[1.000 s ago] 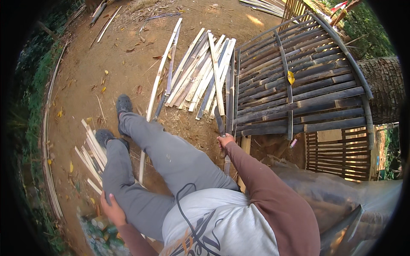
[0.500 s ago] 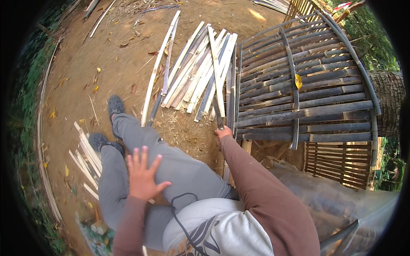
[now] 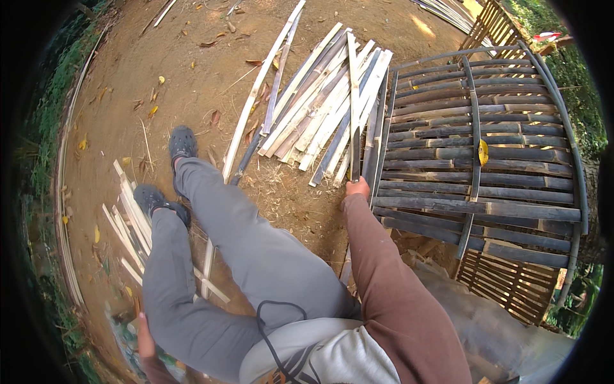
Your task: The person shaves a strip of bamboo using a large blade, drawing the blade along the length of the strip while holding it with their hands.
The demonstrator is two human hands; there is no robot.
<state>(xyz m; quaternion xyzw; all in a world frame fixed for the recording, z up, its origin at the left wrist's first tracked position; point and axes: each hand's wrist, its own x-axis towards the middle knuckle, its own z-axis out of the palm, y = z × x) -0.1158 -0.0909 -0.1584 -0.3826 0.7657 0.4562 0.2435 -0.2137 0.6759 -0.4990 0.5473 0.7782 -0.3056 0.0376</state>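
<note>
My right hand (image 3: 357, 187) is closed round the near end of a dark narrow blade-like strip (image 3: 355, 157). This strip points away from me, in line with a pale bamboo slat (image 3: 354, 83) lying across a pile of split bamboo slats (image 3: 320, 102). At the lower left, beside my bent left leg, my left hand (image 3: 146, 339) is partly hidden; the finger that shows is stretched out, and nothing is visibly gripped. Nearest to it are a small brown object (image 3: 136, 305), whose kind I cannot make out, and a bundle of pale slats (image 3: 132, 214) by my shoes.
A dark bamboo slatted platform (image 3: 448, 173) stands at my right, a yellow leaf (image 3: 483, 152) on it. Below it lean a brown lattice panel (image 3: 508, 281) and clear plastic sheeting (image 3: 473, 320). Long poles (image 3: 59, 211) line the left edge of the dirt ground.
My left hand has dropped from above my legs to the lower left beside my leg. My right hand keeps its grip; the dark strip now stands straighter. The whole view has shifted.
</note>
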